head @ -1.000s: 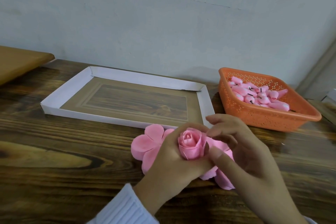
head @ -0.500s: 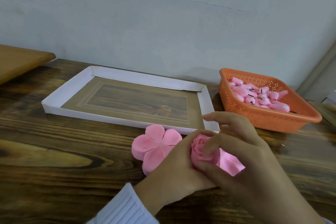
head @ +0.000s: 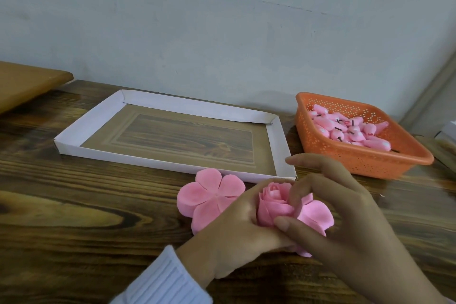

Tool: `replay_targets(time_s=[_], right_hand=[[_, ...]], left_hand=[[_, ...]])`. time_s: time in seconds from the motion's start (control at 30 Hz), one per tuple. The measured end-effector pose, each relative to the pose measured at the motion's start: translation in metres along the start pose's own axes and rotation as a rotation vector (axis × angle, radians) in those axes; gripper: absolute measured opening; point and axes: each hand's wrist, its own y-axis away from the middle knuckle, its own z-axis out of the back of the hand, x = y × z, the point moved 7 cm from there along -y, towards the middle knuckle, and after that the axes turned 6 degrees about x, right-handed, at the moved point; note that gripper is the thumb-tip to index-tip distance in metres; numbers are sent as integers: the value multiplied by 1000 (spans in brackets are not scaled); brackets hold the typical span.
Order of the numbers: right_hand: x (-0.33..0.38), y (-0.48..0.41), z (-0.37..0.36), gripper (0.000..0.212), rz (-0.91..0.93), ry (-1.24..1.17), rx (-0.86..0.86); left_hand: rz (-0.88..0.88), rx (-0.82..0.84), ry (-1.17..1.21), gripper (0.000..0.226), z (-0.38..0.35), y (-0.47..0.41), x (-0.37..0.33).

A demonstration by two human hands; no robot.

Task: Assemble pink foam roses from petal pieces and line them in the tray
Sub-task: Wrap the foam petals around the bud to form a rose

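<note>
The half-built rose (head: 272,201) sits near the middle of the wooden table (head: 74,205), just in front of the near right corner of the white cardboard tray (head: 172,103), and it is not yet in the tray. The left hand (head: 232,229), coming out of a white ribbed sleeve (head: 167,281), grips the rose from the left with its fingers curled round the base. The right hand (head: 345,217) pinches the flower from the right: its thumb presses a folded petal against the near side, its forefinger hooks over the top right edge, and the other fingers are lifted off.

Half a second ago the right fingers lay across the bloom and hid most of it. Now its spiral centre shows again, and the outer petal piece (head: 318,215) fans out wider to the right beneath it. Compared with a second ago, the rose leans more to the left. The flat stack of petal pieces (head: 209,195), left of the hands, is also more uncovered.

The tray and the orange basket (head: 365,163) of pink buds (head: 350,131) at the far right lie where they did.
</note>
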Motion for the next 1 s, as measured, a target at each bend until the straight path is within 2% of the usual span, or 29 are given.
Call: replay_targets(time_s=[0.1,0.23,0.37,0.53,0.8,1.0], right_hand=[[2,-1,-1,21,15,59,-19],[7,0,4,19,99,256,-170],[12,2,5,21,155,309,-254],[13,-3,-2,13,171,292,-161],[10,-6,-6,25,165,262,-67],[11,-8,-7,19,150,266,-38]], left_hand=[[15,13,-1,45,-1,0,0],[4,-88,-62,48,9,-1,2],[-9,-138,-95,47,12,-2,0],[-1,-160,-142,50,14,-2,-2],[-35,-214,-199,50,16,0,-8],[-19,-233,-227,50,19,0,-5]])
